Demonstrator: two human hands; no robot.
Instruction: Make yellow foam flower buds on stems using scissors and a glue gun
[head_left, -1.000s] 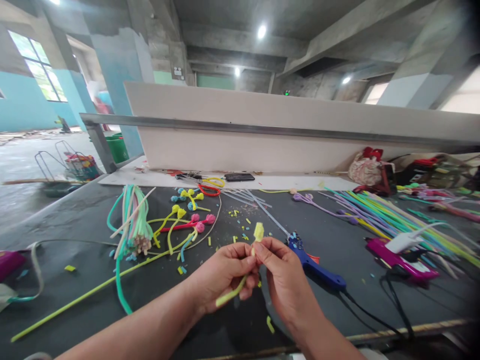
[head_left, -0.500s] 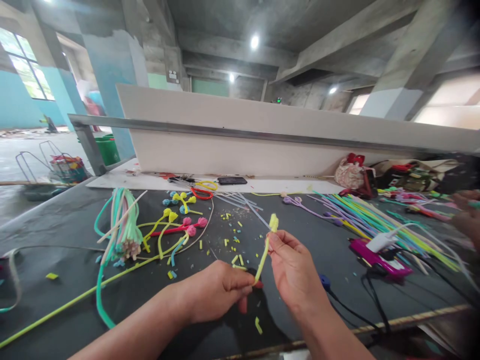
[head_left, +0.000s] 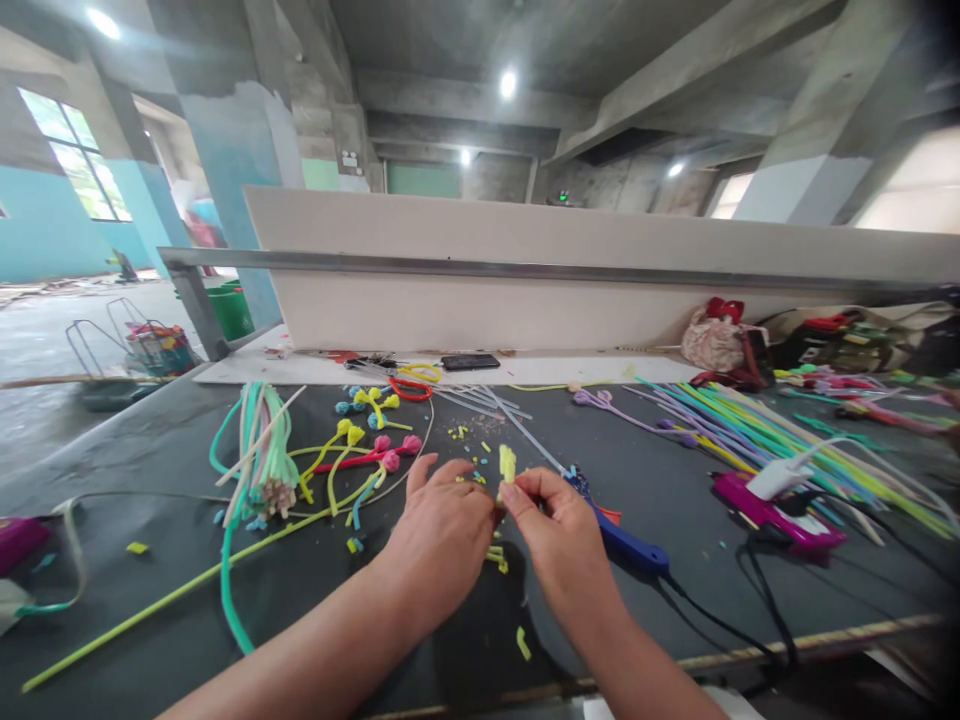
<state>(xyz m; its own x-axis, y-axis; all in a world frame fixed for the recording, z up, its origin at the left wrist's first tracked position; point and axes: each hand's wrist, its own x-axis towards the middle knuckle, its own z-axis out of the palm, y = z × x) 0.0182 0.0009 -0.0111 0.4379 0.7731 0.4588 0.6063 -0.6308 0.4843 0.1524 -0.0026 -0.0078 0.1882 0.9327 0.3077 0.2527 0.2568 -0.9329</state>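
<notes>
A yellow pipe-cleaner bud (head_left: 508, 463) stands upright between my two hands, above the dark table. My right hand (head_left: 559, 525) pinches it just below its fuzzy head with thumb and forefinger. Against it, palm down, is my left hand (head_left: 450, 525), closed at the thumb side with some other fingers lifted. Its gripping fingertips and the lower stem are hidden. Behind my right hand lies a blue glue gun (head_left: 630, 545), partly covered, with a clear glue stick (head_left: 529, 435) at its back end. Short yellow offcuts (head_left: 496, 558) lie beneath my hands.
Left, a bundle of pastel pipe cleaners (head_left: 266, 450) lies beside finished yellow and pink pieces (head_left: 390, 458). At right are a magenta power strip (head_left: 780, 515) with cords and a spread of coloured stems (head_left: 739, 430). A phone (head_left: 470, 362) rests at the back.
My left hand has turned palm down and risen towards the bud, hiding the stem. My right hand has come slightly down and inward, with the bud lower. More of the glue gun shows.
</notes>
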